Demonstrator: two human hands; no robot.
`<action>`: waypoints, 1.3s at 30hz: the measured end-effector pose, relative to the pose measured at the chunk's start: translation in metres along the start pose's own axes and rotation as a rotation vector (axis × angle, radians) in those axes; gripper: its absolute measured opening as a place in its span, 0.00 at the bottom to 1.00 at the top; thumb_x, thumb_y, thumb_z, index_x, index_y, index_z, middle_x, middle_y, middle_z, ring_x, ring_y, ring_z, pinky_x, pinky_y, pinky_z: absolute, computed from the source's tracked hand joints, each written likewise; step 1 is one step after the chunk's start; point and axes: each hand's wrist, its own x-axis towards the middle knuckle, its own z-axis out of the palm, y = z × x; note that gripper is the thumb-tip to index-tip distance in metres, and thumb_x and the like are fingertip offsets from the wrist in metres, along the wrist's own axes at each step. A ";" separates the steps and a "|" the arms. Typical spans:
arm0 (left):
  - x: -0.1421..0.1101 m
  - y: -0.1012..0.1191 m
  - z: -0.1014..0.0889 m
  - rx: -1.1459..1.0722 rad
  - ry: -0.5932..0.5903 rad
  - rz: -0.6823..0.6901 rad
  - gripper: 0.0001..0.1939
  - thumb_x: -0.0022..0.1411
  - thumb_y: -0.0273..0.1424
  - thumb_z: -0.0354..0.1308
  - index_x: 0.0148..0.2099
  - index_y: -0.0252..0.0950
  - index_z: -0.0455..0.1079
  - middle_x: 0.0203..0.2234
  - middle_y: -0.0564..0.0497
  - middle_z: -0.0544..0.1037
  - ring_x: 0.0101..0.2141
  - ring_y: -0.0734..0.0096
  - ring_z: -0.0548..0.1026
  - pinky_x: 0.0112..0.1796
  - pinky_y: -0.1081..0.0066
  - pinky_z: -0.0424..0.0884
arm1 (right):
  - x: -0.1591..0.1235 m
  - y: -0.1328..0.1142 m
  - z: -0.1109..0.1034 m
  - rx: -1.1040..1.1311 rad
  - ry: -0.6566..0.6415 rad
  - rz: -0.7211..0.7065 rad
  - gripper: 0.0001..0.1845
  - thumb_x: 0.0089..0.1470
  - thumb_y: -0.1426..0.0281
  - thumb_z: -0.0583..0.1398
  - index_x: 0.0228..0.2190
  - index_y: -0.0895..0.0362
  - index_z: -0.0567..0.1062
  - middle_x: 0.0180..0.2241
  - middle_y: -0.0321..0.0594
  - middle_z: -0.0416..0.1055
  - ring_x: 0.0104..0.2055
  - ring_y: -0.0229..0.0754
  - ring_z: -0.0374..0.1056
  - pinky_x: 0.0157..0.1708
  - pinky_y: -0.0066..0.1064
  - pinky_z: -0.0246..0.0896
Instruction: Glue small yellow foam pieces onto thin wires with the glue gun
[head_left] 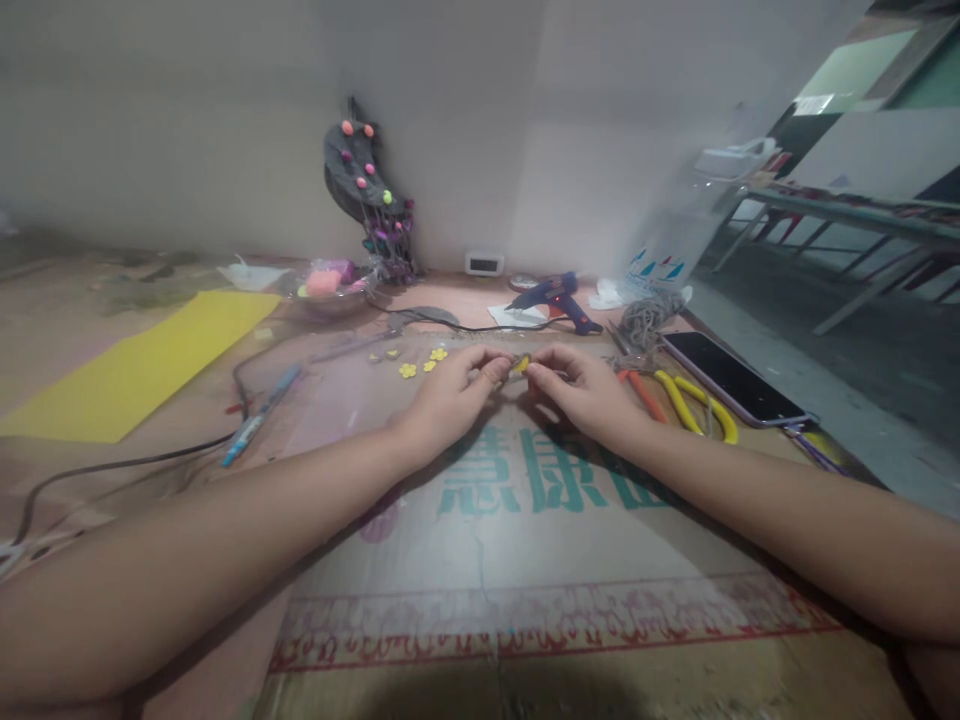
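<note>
Both hands meet over a printed cardboard sheet [442,560]. Between their fingertips is a small yellow piece [522,364], perhaps a flower like those nearby; its shape is partly hidden. My left hand [459,392] pinches it from the left, fingers closed. From the other side, the thumb and forefinger of my right hand [577,388] close on the same piece. Several small yellow flowers [407,371] lie just left of my left hand. Orange-handled scissors [643,396] and yellow-handled pliers [697,400] rest right of my right hand.
A blue glue gun [551,295] lies behind my hands, its black cord running left. A phone [731,378] and grey yarn [651,318] sit at right. Yellow sheet [142,365] and blue pen [262,412] lie left. A grey moon-shaped decoration [356,170] leans against the wall.
</note>
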 end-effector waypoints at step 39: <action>-0.002 -0.002 0.003 0.001 -0.054 -0.038 0.12 0.64 0.39 0.53 0.38 0.36 0.72 0.31 0.51 0.78 0.33 0.68 0.75 0.36 0.69 0.68 | 0.050 0.052 -0.069 -0.674 0.186 -0.110 0.14 0.54 0.64 0.59 0.40 0.59 0.72 0.41 0.52 0.72 0.44 0.53 0.68 0.45 0.44 0.63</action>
